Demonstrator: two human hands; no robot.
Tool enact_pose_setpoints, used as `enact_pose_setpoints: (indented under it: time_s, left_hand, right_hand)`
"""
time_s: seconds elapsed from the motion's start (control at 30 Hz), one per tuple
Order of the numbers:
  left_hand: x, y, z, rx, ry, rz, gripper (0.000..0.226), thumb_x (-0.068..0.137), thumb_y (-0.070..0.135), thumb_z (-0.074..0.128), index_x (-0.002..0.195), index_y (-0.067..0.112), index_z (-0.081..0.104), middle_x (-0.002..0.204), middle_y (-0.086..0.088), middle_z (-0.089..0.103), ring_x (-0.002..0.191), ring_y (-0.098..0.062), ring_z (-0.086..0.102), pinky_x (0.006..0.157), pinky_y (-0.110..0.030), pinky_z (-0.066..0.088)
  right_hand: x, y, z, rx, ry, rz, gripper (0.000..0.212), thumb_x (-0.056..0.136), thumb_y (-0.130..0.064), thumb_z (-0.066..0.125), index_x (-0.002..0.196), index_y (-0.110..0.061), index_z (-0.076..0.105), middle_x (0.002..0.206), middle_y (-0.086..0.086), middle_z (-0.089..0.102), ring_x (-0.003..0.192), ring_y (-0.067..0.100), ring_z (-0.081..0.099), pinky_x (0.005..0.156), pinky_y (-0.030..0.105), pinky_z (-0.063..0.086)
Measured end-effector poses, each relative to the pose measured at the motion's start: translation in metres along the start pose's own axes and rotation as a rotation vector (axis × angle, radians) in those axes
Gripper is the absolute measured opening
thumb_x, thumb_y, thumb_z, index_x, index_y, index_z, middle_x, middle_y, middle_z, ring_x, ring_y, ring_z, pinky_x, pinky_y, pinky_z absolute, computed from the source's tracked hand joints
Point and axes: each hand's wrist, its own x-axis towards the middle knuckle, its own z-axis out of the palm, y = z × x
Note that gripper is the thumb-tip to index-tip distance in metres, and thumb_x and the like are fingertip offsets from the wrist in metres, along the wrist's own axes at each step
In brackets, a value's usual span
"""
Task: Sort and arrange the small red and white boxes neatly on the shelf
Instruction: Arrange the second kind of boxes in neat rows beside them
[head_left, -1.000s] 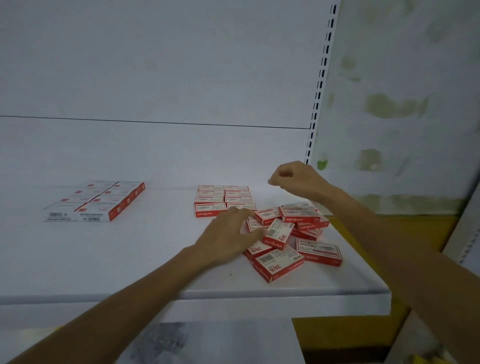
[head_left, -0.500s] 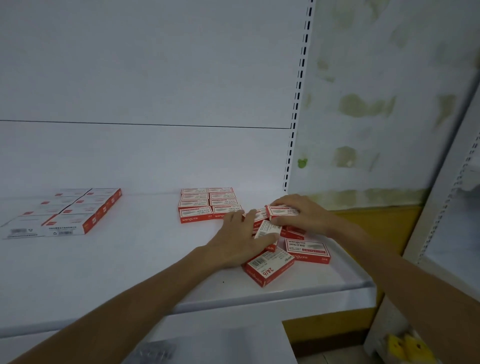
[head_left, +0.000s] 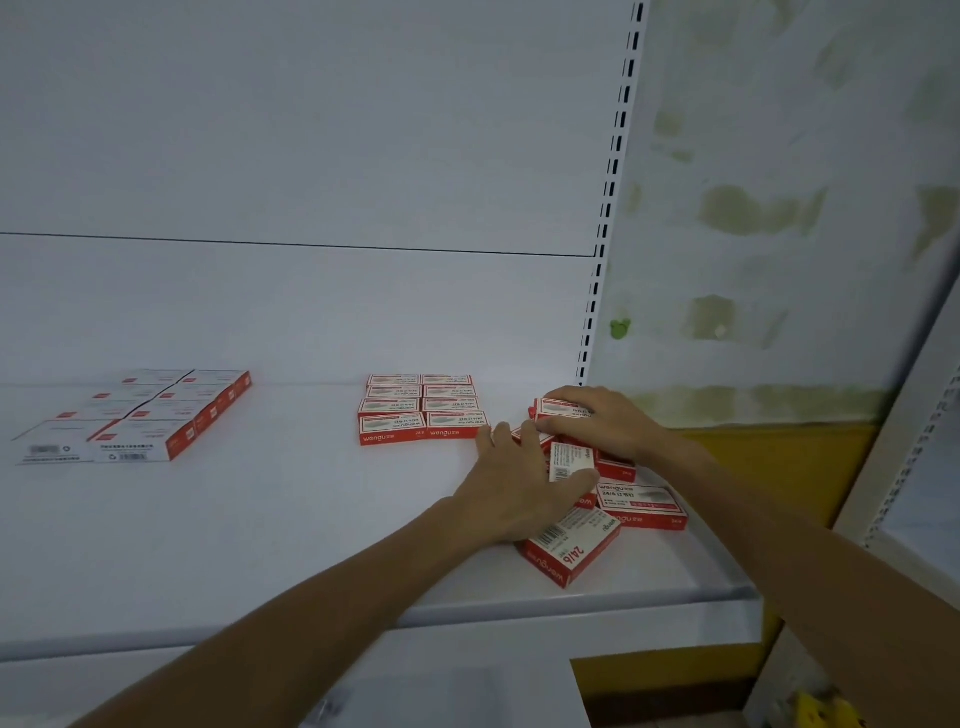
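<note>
Two bare forearms reach in from below toward the loose pile of boxes (head_left: 641, 501). The left hand (head_left: 519, 488) lies palm down on the pile's left side, fingers straight, thumb stretched across it. The right hand (head_left: 597, 423) arches over the pile's far end, thumb and fingers pinching the top box (head_left: 563, 409).

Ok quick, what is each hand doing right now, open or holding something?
Left hand: open, resting flat on the loose pile of boxes.
Right hand: gripping the top box of that pile.
</note>
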Motion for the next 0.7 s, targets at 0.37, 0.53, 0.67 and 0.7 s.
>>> enact_pose_setpoints:
  time_s: [0.37,0.53,0.67,0.7]
  left_hand:
    - [0.001,-0.006,-0.005,0.068,0.116,-0.013,0.069,0.087,0.064,0.033,0.143,0.024,0.026,0.145,-0.003,0.035,0.134,-0.021,0.03,0.11,-0.042,0.03]
    - [-0.003,-0.009,-0.013,-0.033,0.175,-0.012,0.061,0.09,0.057,0.036,0.141,0.024,0.031,0.143,-0.001,0.038,0.131,-0.019,0.035,0.106,-0.04,0.036]
    - [-0.006,-0.017,-0.025,-0.126,0.297,0.005,0.055,0.093,0.049,0.04,0.14,0.021,0.033,0.143,-0.002,0.04,0.129,-0.019,0.039,0.101,-0.037,0.038]
    - [-0.007,-0.02,-0.029,-0.188,0.335,0.021,0.053,0.094,0.044,0.041,0.14,0.021,0.033,0.141,-0.002,0.043,0.126,-0.018,0.044,0.098,-0.034,0.041]
  right_hand:
    - [0.02,0.008,0.011,-0.098,0.16,-0.084,0.038,0.069,-0.076,0.05,0.09,-0.044,0.055,0.096,-0.004,0.055,0.097,0.013,0.049,0.085,0.028,0.041]
    - [0.013,-0.006,0.003,-0.08,0.214,-0.144,0.041,0.079,-0.045,0.066,0.114,-0.023,0.059,0.103,-0.004,0.058,0.093,0.011,0.051,0.083,0.027,0.042]
    - [0.008,-0.025,-0.001,-0.022,0.228,-0.18,0.049,0.072,-0.032,0.077,0.113,-0.017,0.054,0.098,-0.007,0.059,0.087,0.01,0.058,0.074,0.019,0.048]
    - [0.008,-0.032,-0.001,-0.009,0.217,-0.202,0.047,0.071,-0.029,0.078,0.109,-0.015,0.055,0.094,-0.008,0.059,0.084,0.009,0.058,0.069,0.014,0.046]
